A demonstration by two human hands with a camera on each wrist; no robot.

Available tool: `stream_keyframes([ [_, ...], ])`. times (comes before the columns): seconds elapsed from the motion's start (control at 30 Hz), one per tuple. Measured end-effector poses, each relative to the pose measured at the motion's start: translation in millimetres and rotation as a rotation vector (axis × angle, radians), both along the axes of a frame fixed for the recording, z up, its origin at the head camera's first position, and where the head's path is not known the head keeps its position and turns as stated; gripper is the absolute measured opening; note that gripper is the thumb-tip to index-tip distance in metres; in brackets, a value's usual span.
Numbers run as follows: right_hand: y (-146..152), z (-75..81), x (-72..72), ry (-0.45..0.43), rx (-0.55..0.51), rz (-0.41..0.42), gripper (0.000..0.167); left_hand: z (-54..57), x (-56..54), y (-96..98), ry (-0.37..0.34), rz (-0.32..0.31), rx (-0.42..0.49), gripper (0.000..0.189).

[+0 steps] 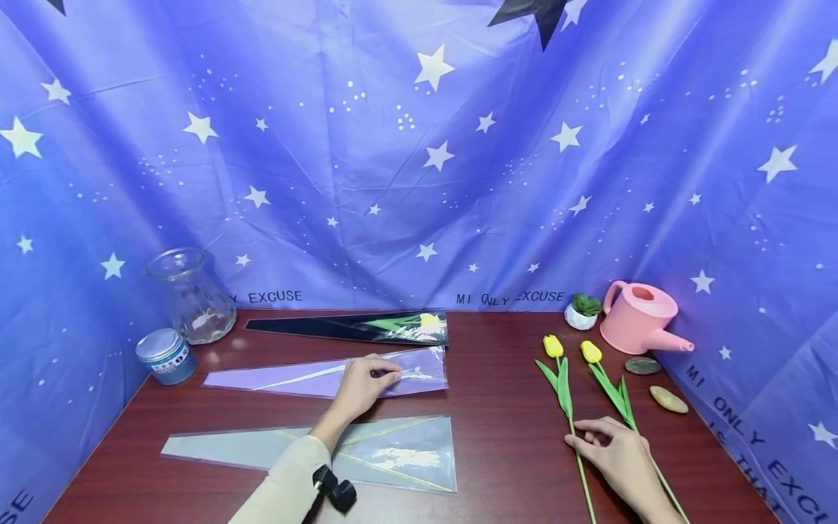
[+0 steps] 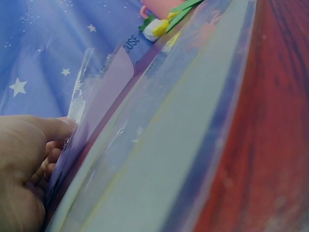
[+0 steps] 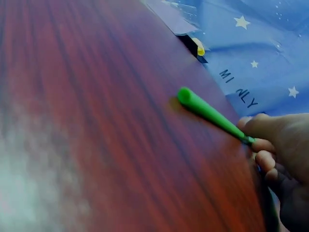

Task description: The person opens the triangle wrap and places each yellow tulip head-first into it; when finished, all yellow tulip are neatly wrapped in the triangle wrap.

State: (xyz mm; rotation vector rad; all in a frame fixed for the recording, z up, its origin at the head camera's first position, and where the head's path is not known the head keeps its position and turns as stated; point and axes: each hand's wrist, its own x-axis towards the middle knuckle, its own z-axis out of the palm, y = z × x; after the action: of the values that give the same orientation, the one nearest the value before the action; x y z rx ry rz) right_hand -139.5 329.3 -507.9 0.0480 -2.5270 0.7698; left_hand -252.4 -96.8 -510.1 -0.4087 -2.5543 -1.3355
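A purple wrapping sleeve [image 1: 262, 378] with a clear front lies across the table's middle left. My left hand [image 1: 364, 386] pinches its clear film between thumb and fingers; in the left wrist view the sleeve's wide end [image 2: 113, 79] gapes, film apart from purple back. At the right, my right hand [image 1: 618, 457] pinches the green stem of a yellow artificial tulip [image 1: 553, 348]. The stem's cut end [image 3: 184, 95] points toward the camera in the right wrist view. A second yellow tulip [image 1: 591, 352] lies beside it, its stem passing partly behind my right hand.
Behind the purple sleeve is a black sleeve [image 1: 308, 329] holding a yellow tulip; a grey sleeve [image 1: 249, 447] lies in front. A glass vase [image 1: 199, 306] and blue jar [image 1: 172, 367] stand left. Back right are a potted succulent [image 1: 581, 314], pink watering can [image 1: 631, 320] and two stones [image 1: 668, 399].
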Motion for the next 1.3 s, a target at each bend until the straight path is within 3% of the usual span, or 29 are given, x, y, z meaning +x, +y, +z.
stream_keyframes([
  [0.4,-3.7,7.3,-1.1,-0.003,0.061,-0.024,0.015,1.8,1.4,0.0,-0.015,0.000,-0.008,0.010],
  [0.8,-9.6,15.0,-2.5,-0.048,-0.057,-0.022,0.014,-0.2,0.1,-0.2,-0.014,-0.002,0.001,0.010],
  [0.97,-22.7,28.3,-10.6,-0.091,-0.215,-0.004,0.009,0.2,0.6,-0.6,-0.015,0.005,0.004,0.009],
  [1.17,-44.2,43.5,-23.3,-0.124,-0.516,0.081,0.016,0.7,2.1,-0.5,-0.027,0.008,-0.008,0.009],
  [1.3,-59.2,50.5,-36.2,-0.109,-0.742,0.139,0.010,0.3,1.1,0.0,-0.023,0.007,-0.018,0.009],
])
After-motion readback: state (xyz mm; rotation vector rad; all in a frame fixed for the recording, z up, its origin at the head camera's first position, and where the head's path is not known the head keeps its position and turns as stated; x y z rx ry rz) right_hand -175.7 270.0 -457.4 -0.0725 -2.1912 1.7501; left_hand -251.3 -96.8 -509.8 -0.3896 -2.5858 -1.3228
